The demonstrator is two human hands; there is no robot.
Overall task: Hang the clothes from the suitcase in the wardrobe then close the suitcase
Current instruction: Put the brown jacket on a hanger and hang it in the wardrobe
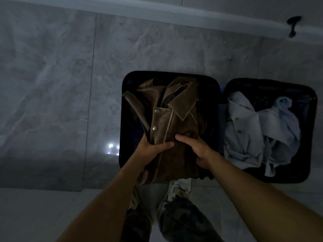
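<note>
The light is dim, and the suitcase's [122,119] dark lining swallows most detail. On the grey marble floor [52,84] it lies open. In its left half sits a folded brown leather jacket [176,105], collar spread, two metal snaps showing. The left hand [153,150] grips the jacket's near edge, thumb on top, fingers hidden beneath. The right hand [194,151] clasps it likewise, fingertips out of sight. A crumpled pale blue shirt [244,137] fills the right half.

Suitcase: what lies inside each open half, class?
In the suitcase, the left half holds a brown jacket, gripped by the left hand and right hand; the right half, a crumpled pale shirt. Anything beneath them is hidden.
</note>
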